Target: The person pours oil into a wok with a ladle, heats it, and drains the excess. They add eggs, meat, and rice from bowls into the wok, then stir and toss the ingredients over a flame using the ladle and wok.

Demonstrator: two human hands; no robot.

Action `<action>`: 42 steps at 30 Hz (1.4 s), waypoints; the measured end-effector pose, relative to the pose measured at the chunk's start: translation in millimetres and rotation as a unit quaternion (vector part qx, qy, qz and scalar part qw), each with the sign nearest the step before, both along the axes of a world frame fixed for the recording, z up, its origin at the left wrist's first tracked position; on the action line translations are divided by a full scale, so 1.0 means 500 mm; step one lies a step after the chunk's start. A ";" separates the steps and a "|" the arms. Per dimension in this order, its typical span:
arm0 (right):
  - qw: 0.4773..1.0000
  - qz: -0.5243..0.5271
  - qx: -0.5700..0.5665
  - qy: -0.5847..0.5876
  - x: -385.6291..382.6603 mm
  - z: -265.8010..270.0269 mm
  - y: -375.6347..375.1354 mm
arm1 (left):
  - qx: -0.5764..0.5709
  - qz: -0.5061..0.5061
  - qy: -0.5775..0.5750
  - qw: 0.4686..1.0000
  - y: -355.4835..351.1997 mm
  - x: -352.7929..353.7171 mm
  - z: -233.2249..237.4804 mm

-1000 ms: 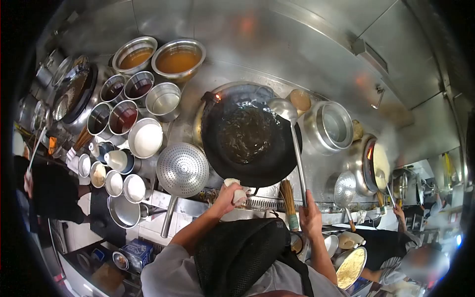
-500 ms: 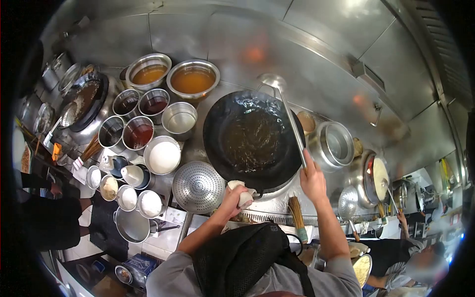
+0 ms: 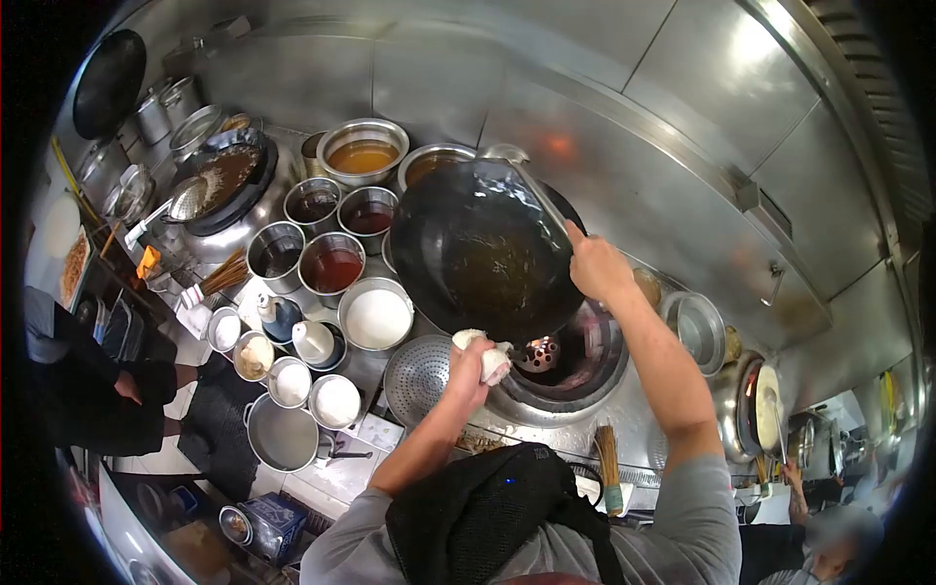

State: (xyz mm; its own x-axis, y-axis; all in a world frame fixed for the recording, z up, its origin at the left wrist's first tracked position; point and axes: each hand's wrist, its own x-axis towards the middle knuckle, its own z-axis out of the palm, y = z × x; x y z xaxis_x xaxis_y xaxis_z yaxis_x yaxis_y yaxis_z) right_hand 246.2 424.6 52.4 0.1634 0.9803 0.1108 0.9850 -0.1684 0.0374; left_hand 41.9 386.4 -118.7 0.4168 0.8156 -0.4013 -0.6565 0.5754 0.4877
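Observation:
A large black wok (image 3: 429, 263) with shiny liquid in its bottom is raised and tilted off the round burner (image 3: 585, 390), whose opening shows at its lower right. My left hand (image 3: 470, 370) is closed round a folded white cloth (image 3: 495, 359) at the wok's near edge; the handle under the cloth is hidden. My right hand (image 3: 599, 265) grips the upper end of a long metal ladle (image 3: 546, 205). The ladle's shaft slants across the wok's far right side, and its bowl (image 3: 504, 153) lies at the far rim.
Metal pots of sauces (image 3: 332, 265) and white powders (image 3: 378, 314) stand left of the wok, beside a perforated strainer (image 3: 417, 375). A bamboo brush (image 3: 608, 468) lies near the front. Other woks stand at both sides. People are at the far left and lower right.
The wok has lifted off the burner and shifted left, uncovering the burner opening. Both hands moved with it, my right hand upward and left with the ladle. The camera view has also shifted.

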 end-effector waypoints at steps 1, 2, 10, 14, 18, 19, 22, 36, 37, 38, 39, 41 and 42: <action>1.000 0.017 -0.005 -0.006 -0.014 0.011 0.026 | 0.000 0.003 0.003 1.000 0.017 -0.006 0.002; 0.999 0.025 -0.021 0.003 -0.028 0.025 0.056 | 0.015 0.019 -0.002 1.000 0.036 -0.013 0.001; 0.993 0.098 -0.063 0.008 -0.189 0.128 0.315 | 0.087 0.154 0.035 0.984 0.207 -0.043 0.027; 0.990 0.084 -0.109 0.024 -0.258 0.173 0.435 | 0.112 0.200 0.080 0.970 0.307 -0.045 0.048; 0.985 0.083 -0.115 0.101 -0.266 0.153 0.558 | 0.144 0.286 0.219 0.922 0.435 -0.019 -0.035; 0.984 0.085 -0.119 0.104 -0.261 0.145 0.574 | 0.157 0.324 0.283 0.889 0.463 -0.012 -0.055; 0.986 0.146 -0.080 0.006 -0.236 0.126 0.621 | 0.171 0.303 0.437 0.830 0.496 -0.012 -0.041; 0.992 0.071 0.006 0.101 -0.112 0.140 0.539 | 0.281 0.203 0.632 0.693 0.529 0.011 -0.036; 0.990 0.085 0.021 0.110 -0.099 0.138 0.530 | 0.285 0.198 0.651 0.675 0.526 0.008 -0.027; 0.987 0.099 0.035 0.119 -0.088 0.137 0.518 | 0.299 0.199 0.644 0.675 0.525 0.005 -0.027; 0.988 0.097 0.036 0.119 -0.077 0.136 0.507 | 0.301 0.198 0.644 0.675 0.523 0.002 -0.026; 0.984 0.085 0.083 0.134 -0.059 0.132 0.478 | 0.341 0.208 0.668 0.628 0.521 -0.003 -0.025; 0.984 0.084 0.083 0.135 -0.058 0.141 0.452 | 0.350 0.195 0.672 0.623 0.519 -0.008 -0.022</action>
